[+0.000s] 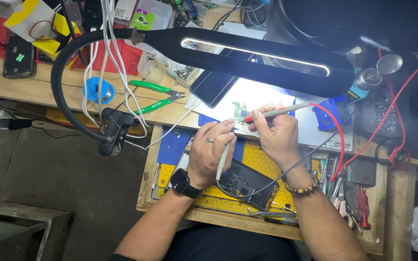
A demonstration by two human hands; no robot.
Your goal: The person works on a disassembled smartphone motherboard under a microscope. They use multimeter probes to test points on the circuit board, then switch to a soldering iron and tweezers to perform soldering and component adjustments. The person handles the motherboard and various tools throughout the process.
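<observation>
Two hands hold test probes to a small circuit board under a desk lamp.

The left hand (210, 151) grips a grey probe (224, 157), its length running up toward the circuit board (239, 114) just beyond the fingertips. The right hand (276, 133) pinches a red-tipped probe (277, 112), lying nearly level and pointing left at the same board. An opened phone (244, 184) lies on the yellow mat (262, 162), nearer the wrists.

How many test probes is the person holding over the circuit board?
2. A grey probe with a black lead is in the left hand; a grey, red-tipped probe with a red lead is in the right hand. Both tips meet the circuit board.
</observation>
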